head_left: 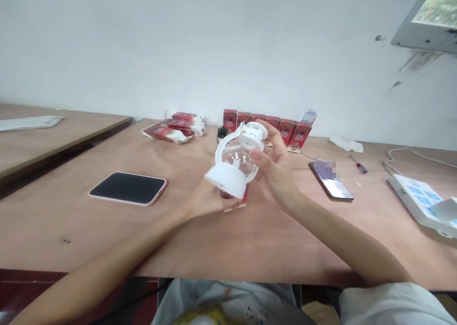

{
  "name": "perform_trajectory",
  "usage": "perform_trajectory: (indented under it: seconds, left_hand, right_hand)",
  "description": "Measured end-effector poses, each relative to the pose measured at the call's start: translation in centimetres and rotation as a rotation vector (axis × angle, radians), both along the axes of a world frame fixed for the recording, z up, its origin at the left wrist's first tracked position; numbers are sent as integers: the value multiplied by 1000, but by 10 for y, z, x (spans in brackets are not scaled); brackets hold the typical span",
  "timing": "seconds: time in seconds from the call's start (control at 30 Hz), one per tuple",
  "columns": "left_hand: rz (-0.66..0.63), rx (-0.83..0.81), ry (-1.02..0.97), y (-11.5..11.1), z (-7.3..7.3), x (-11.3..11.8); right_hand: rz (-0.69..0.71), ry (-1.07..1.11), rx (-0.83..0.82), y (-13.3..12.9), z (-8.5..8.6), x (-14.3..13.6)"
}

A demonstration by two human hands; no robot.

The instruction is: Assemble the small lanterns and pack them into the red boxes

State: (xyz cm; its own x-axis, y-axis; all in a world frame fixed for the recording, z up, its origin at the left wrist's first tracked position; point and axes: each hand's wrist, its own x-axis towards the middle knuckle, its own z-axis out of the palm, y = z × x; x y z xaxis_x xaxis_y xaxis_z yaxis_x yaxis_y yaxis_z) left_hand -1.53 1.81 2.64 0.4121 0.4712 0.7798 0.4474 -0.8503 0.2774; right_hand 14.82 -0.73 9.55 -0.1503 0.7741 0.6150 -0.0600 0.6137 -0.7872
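Note:
Tilted in front of me is a small white lantern (pixel 229 178) with a clear globe and a candle shape inside. My right hand (pixel 276 170) is closed around its top and side, thumb on the globe. Behind and below the lantern's base, my left hand (pixel 209 199) grips a red box (pixel 244 202) near the table surface. The lantern covers much of that box and most of the left fingers. A small black-topped object (pixel 222 133) stands just beyond the lantern, partly hidden.
Several red boxes (pixel 299 135) stand in a row near the wall, with a clear bottle (pixel 310 116) behind. Opened red packages (pixel 171 129) lie back left. Phones lie at left (pixel 127 188) and right (pixel 332 180). Far right are a screwdriver (pixel 360 167) and white power strip (pixel 421 199).

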Motion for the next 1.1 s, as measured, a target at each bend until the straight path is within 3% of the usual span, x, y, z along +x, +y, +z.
perform_trajectory:
  seconds: [0.1,0.2,0.33,0.5,0.7,0.87,1.0,1.1]
  left_hand:
    - [-11,-137,-154,-1,-10,3]
    - [-117,-280,-325,-3,-18,7]
    - [-143,-350,-368,-4,-23,10]
    - [-155,-329,-336,-1,-26,6]
    - [-174,-290,-364,0,-29,5]
    - [-255,-338,-301,-2,-26,5]
    - [-191,-351,-183,-2,-29,0]
    - [-156,-282,-134,-1,-33,-3]
  right_hand:
    - [-95,95,-59,14,-12,-3]
    - [-194,142,-111,27,-20,4]
    - [-217,-57,6,32,-17,16]
    - [-167,-514,278,26,-7,22]
    - [-153,-701,311,25,-1,27]
    - [-70,-1017,333,23,12,39]
    - [-6,-1095,380,21,19,45]
    - [58,-1005,370,21,21,51]
